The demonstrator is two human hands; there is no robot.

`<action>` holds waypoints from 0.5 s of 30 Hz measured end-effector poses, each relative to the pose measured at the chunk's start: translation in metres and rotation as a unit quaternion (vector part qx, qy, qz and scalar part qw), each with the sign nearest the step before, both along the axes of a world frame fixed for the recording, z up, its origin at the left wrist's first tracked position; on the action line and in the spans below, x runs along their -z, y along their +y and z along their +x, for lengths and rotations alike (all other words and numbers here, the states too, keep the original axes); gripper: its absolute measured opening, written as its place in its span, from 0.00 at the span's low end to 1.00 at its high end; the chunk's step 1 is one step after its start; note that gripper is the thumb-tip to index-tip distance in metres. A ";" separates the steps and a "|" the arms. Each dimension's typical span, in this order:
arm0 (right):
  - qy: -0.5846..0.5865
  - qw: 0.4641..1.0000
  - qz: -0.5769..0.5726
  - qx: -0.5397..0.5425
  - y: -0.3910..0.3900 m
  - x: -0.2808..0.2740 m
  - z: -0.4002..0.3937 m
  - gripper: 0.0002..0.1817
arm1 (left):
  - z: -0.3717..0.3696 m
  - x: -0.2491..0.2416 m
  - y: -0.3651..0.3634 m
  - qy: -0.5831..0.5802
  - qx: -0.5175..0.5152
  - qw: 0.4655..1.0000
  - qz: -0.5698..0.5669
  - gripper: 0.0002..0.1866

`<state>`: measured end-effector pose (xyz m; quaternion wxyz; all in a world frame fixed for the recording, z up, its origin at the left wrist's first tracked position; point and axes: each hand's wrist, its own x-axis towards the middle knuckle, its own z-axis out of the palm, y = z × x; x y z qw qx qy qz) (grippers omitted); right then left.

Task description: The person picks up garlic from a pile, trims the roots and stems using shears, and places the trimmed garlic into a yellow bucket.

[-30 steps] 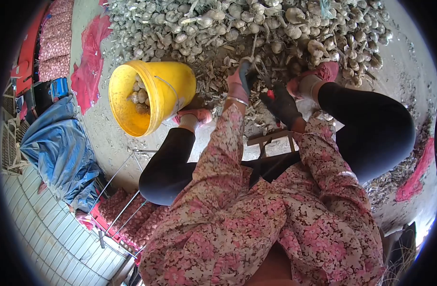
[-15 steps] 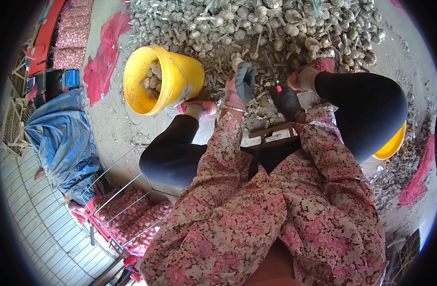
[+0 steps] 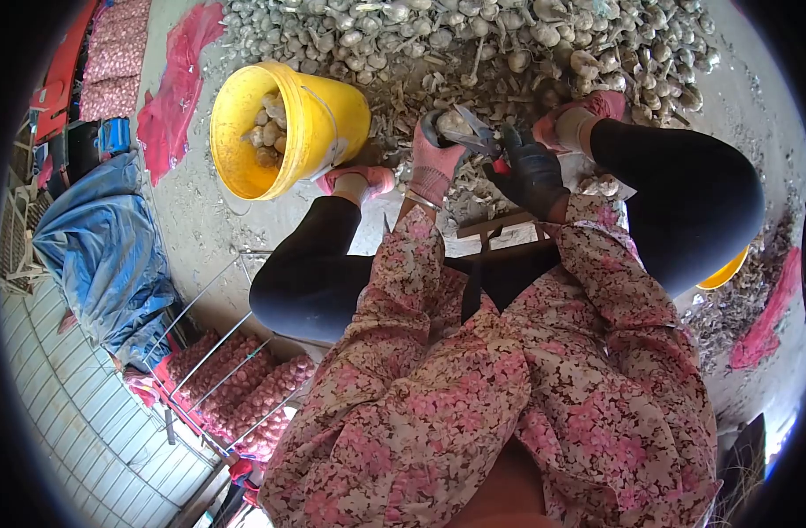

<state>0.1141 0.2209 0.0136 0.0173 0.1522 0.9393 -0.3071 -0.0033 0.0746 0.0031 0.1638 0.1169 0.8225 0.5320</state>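
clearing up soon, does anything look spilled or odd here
Dry, pale plant scraps litter the grey floor between the pink shoes; a crumpled red sheet lies beyond the yellow plastic bucket, looking discarded. Nothing seems broken.

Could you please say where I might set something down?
Bare floor lies between the yellow bucket and blue tarp, and right of the garlic heap. Between the pink shoes, husks, left hand, shears and right hand crowd it.

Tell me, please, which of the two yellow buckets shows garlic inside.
The one beside the left foot: this bucket has bulbs in its open mouth, while the other bucket, behind the right knee, shows only a sliver.
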 end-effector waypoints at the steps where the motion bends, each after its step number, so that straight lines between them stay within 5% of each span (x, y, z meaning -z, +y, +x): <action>1: 0.008 1.000 -0.012 -0.002 0.000 0.003 -0.001 0.34 | -0.001 0.004 -0.002 -0.004 0.000 1.000 -0.001 0.33; 8: -0.049 0.995 -0.088 -0.005 -0.005 0.010 0.001 0.33 | 0.004 0.004 0.002 0.034 0.029 0.998 -0.048 0.35; 15: -0.125 0.987 -0.091 -0.046 0.013 0.037 -0.001 0.20 | 0.004 0.016 -0.002 0.028 0.060 0.993 -0.098 0.35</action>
